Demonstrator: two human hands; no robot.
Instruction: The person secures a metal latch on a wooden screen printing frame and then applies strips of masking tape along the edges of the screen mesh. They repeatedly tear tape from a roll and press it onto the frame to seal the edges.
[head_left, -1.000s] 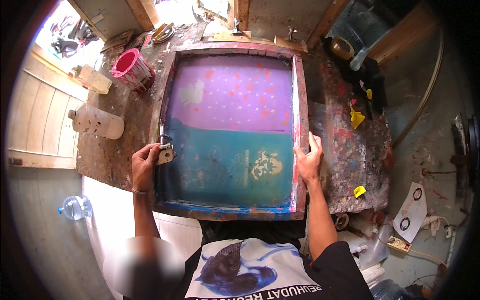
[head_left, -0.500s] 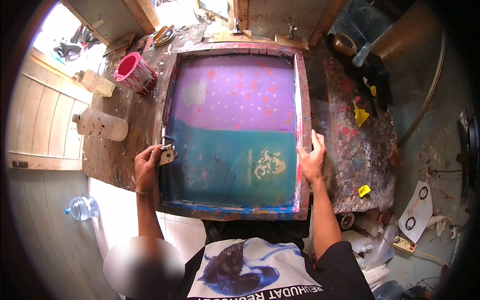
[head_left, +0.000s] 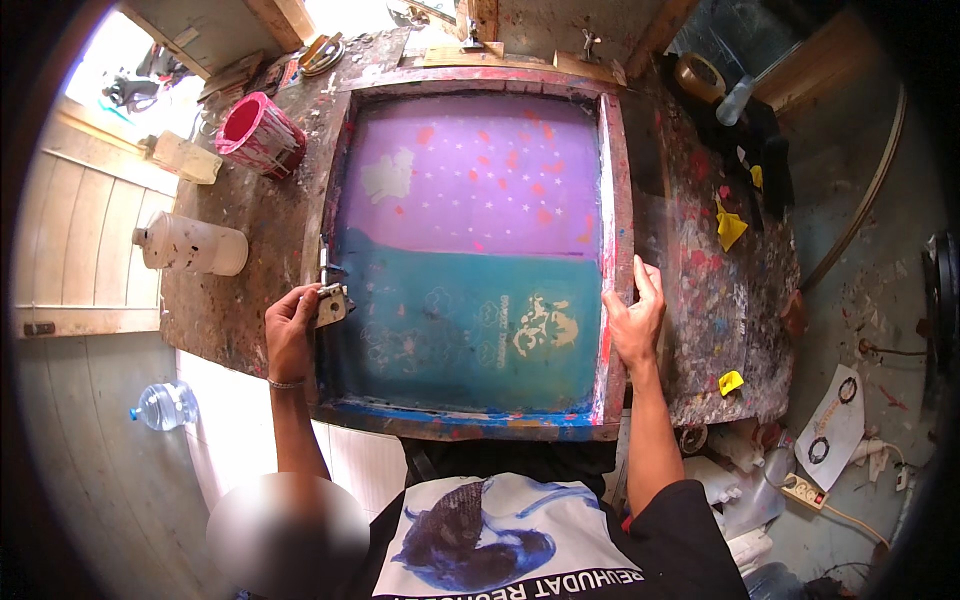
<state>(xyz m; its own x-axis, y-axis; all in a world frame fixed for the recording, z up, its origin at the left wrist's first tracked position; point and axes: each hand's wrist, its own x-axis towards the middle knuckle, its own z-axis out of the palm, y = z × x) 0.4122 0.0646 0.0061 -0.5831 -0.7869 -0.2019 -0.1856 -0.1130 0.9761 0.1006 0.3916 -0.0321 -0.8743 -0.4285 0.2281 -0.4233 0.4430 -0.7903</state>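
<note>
A wooden-framed printing screen (head_left: 478, 76) lies before me. Its mesh is purple with small pale stars on the far part and teal (head_left: 430, 385) on the near part. Pale patterns mark the teal area. At the frame's left rail, my left hand (head_left: 290, 330) pinches a small metal bracket (head_left: 333, 306) with a hole in it. Whether that bracket is fixed to the frame cannot be made out. On the opposite side, my right hand (head_left: 638, 325) grips the right rail, thumb toward the mesh and fingers round the outer edge.
A paint-smeared red bucket (head_left: 262, 140) and a white plastic jug (head_left: 195, 245) stand on the stained table (head_left: 225, 320) to the left. Yellow scraps (head_left: 730, 228) and a tape roll (head_left: 699, 77) lie at right. A power strip (head_left: 803, 491) is below right.
The view has shifted slightly and everything looks a little larger. Both hands keep their hold, the left on the metal bracket and the right on the screen frame.
</note>
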